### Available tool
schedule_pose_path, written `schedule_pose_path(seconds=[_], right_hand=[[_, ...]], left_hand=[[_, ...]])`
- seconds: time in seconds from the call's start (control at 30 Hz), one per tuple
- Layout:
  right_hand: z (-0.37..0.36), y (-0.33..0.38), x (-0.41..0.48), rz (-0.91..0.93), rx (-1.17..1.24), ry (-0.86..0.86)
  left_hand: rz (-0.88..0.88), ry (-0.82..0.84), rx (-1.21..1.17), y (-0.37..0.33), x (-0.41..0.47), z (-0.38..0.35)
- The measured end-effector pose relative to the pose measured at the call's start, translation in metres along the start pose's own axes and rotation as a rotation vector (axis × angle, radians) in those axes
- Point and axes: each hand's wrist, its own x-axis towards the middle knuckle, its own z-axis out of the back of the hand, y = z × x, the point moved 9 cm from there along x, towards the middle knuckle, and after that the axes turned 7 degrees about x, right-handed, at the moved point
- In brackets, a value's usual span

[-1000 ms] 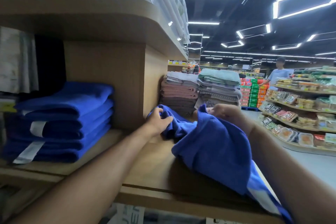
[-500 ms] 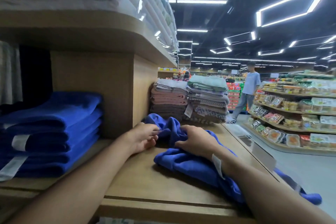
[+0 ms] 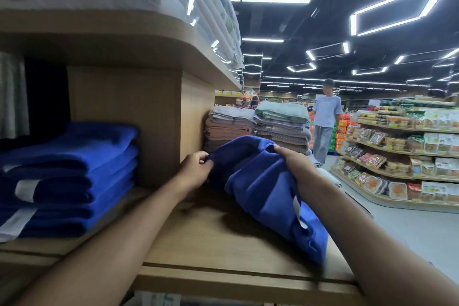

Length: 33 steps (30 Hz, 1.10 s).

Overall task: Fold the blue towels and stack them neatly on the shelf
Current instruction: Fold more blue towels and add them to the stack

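Head view: both hands pinch a rumpled blue terry towel [image 3: 268,189] above the wooden shelf [image 3: 223,238].
Left hand [image 3: 195,171] and right hand [image 3: 295,164] grasp its top edge, right of the folded blue towel stack [image 3: 72,176]; best pull the edge taut, match corners, then fold.

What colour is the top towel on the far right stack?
Pale green top towel, seen best in the head view.
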Motion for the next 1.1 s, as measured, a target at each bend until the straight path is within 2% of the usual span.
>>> schedule_pose_path(seconds=[0.13, 0.27, 0.3, 0.37, 0.47, 0.6, 0.67, 0.77, 0.8, 0.83, 0.93, 0.97, 1.03, 1.1], right_hand=[[-0.023, 0.001, -0.024, -0.132, 0.037, 0.287], [-0.033, 0.015, -0.046, -0.108, 0.178, 0.488], [-0.032, 0.015, -0.048, -0.101, 0.189, 0.517], [-0.032, 0.013, -0.050, -0.093, 0.165, 0.563], [-0.047, 0.017, -0.059, -0.087, 0.088, 0.716], [-0.055, 0.027, -0.067, -0.018, 0.084, 0.880], [-0.063, 0.027, -0.080, -0.075, 0.205, 1.060], [-0.066, 0.024, -0.093, -0.272, 0.394, 1.167], [-0.066, 0.023, -0.092, -0.268, 0.354, 1.147], [-0.063, 0.020, -0.085, -0.195, 0.208, 1.061], [-0.057, 0.008, -0.057, 0.149, -0.546, 0.733], [-0.061, 0.001, -0.053, 0.210, -0.722, 0.691], [-0.070, -0.013, -0.051, 0.264, -0.851, 0.682], [-0.071, -0.008, -0.049, 0.277, -0.658, 0.656]], left_hand=[[0.183, -0.078, -0.466, 0.003, -0.004, 0.008], [0.289, -0.081, -0.890, 0.005, -0.007, 0.015], [0.307, -0.052, -0.929, 0.005, -0.008, 0.015], [0.322, -0.028, -0.849, 0.006, -0.008, 0.016], [0.226, -0.095, -0.736, 0.002, -0.006, 0.023], [0.141, 0.040, -0.977, -0.016, -0.009, 0.018], [0.154, 0.093, -1.077, -0.022, -0.011, 0.015], [0.180, 0.080, -1.132, -0.027, -0.017, 0.016], [0.183, 0.093, -1.169, -0.029, -0.019, 0.017], [0.179, 0.127, -1.231, -0.033, -0.021, 0.017], [0.098, 0.236, -1.347, -0.046, -0.026, 0.019], [0.059, 0.263, -1.349, -0.049, -0.027, 0.019], [0.022, 0.269, -1.273, -0.049, -0.024, 0.017], [-0.063, 0.174, -0.993, -0.048, -0.019, 0.018]])
